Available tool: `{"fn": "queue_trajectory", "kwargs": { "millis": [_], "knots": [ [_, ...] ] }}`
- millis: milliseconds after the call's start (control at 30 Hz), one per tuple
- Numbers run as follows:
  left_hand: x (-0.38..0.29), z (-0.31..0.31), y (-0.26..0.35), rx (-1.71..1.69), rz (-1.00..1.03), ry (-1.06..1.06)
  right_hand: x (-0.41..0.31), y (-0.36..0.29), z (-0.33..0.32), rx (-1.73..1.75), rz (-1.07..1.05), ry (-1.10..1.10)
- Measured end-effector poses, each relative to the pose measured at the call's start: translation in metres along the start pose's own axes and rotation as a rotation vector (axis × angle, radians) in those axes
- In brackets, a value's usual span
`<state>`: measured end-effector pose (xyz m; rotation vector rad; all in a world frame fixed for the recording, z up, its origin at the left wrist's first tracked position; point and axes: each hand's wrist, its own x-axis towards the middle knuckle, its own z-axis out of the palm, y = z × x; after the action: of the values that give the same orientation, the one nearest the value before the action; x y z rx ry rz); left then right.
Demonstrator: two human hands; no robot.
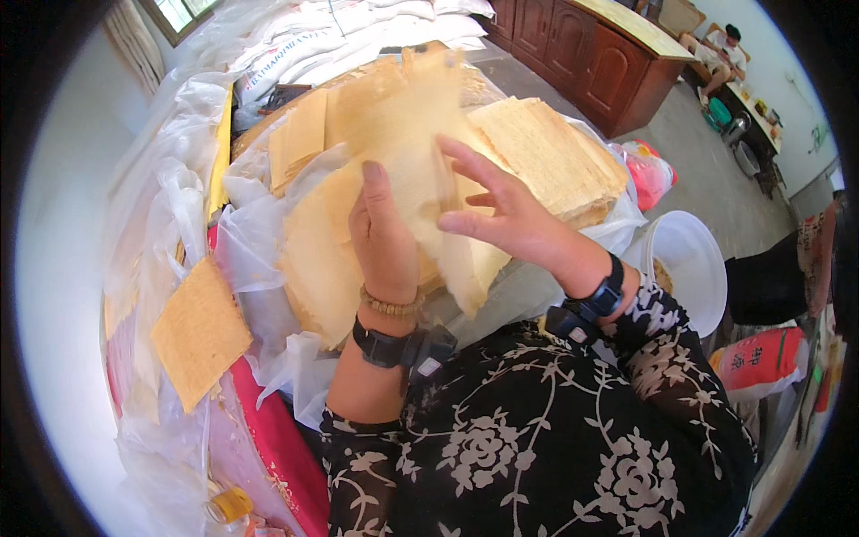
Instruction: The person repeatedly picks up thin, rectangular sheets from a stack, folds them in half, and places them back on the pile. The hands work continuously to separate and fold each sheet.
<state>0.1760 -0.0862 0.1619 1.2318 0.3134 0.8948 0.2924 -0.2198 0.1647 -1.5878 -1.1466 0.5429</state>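
Observation:
My left hand (386,235) holds a thin, pale tan flatbread sheet (406,141) upright, thumb on the near side. The sheet is blurred, and whether it is one layer or several I cannot tell. At its right edge is my right hand (510,201), fingers and thumb spread apart around the edge with no clear grip. Below both hands lie wide, ragged-edged flatbread sheets (315,262) on clear plastic. A thick stack of folded flatbread (550,151) sits to the right. Smaller folded pieces (298,137) lie at the back left.
A folded flatbread square (201,333) rests on plastic sheeting (174,168) at left, above a jar with a yellow label (228,505). A white plastic bucket (691,268) stands by my right elbow. White sacks (349,40) are piled behind; a person (725,57) sits far right.

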Motion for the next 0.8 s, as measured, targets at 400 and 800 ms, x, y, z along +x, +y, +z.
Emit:
{"fn": "queue_trajectory", "kwargs": {
  "millis": [400,800],
  "knots": [
    [0.015,0.03,-0.053,0.369,0.27,-0.413,-0.007,0.05,-0.031,0.58,0.018,0.092],
    [0.011,0.058,-0.079,0.34,0.065,-0.454,-0.028,0.071,-0.059,0.962,0.07,0.309]
  ]
}}
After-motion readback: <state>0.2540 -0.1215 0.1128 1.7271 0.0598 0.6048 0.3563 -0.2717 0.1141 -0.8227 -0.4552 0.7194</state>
